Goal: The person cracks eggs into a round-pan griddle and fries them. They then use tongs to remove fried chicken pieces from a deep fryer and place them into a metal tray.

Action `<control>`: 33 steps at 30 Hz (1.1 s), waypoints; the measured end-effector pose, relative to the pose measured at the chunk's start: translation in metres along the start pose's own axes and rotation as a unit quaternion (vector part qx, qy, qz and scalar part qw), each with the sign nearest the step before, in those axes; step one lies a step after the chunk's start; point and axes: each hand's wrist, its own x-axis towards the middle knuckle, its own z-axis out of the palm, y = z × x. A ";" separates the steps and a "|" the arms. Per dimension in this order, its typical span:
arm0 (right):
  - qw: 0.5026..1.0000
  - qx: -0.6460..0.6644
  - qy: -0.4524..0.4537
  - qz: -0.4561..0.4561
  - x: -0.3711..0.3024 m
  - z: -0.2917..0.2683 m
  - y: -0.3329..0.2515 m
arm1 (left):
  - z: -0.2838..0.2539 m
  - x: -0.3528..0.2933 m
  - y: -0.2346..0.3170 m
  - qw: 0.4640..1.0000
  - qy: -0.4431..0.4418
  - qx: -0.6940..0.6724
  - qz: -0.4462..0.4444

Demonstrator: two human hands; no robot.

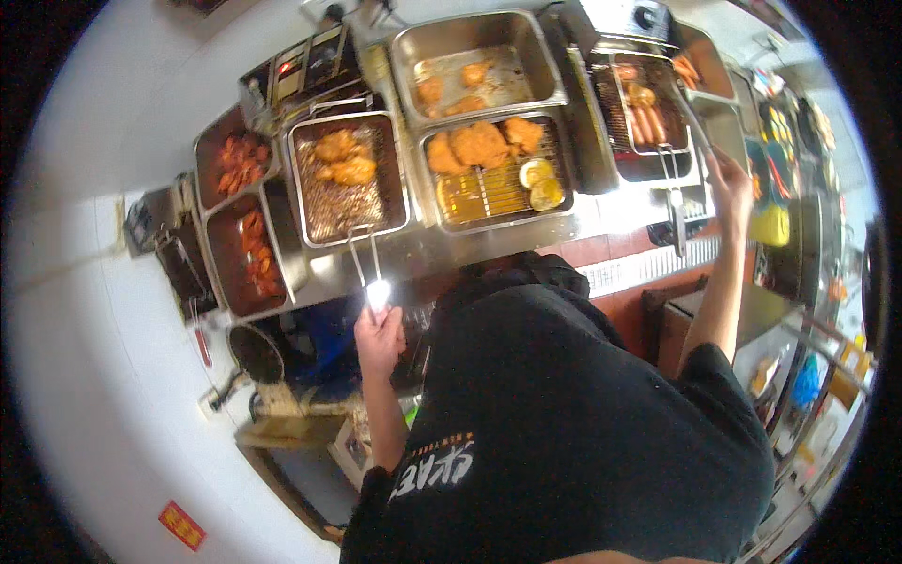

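Observation:
My left hand (379, 338) is closed round the handle of a wire fryer basket (349, 202), which holds several golden fried chicken pieces (344, 160). That basket rests over the left fryer. On the right, my right hand (731, 186) grips what look like long metal tongs (697, 128), partly hidden by the fingers. Their far end reaches the edge of a second fryer basket (611, 89), where sausages (646, 124) and other browned pieces lie. The handle of this second basket (675, 202) points toward me, with no hand on it.
Between the fryers stands a rack tray (460, 202) with fried cutlets and yellow-green round pieces; behind it is a steel pan (493, 56) with a few fried pieces. Two pans of reddish meat (240, 164) sit at the left. Shelving (808, 376) stands at the right.

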 end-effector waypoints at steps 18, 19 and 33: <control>0.790 0.002 -0.206 -0.578 -0.123 0.147 -0.269 | -0.030 -0.014 -0.014 0.979 0.050 0.169 0.104; 0.821 0.003 -0.247 -0.514 -0.122 0.152 -0.267 | -0.030 -0.013 -0.013 0.979 0.050 0.171 0.104; 0.782 0.020 -0.296 -0.549 -0.135 0.161 -0.268 | -0.036 -0.018 -0.006 0.989 0.051 0.119 0.078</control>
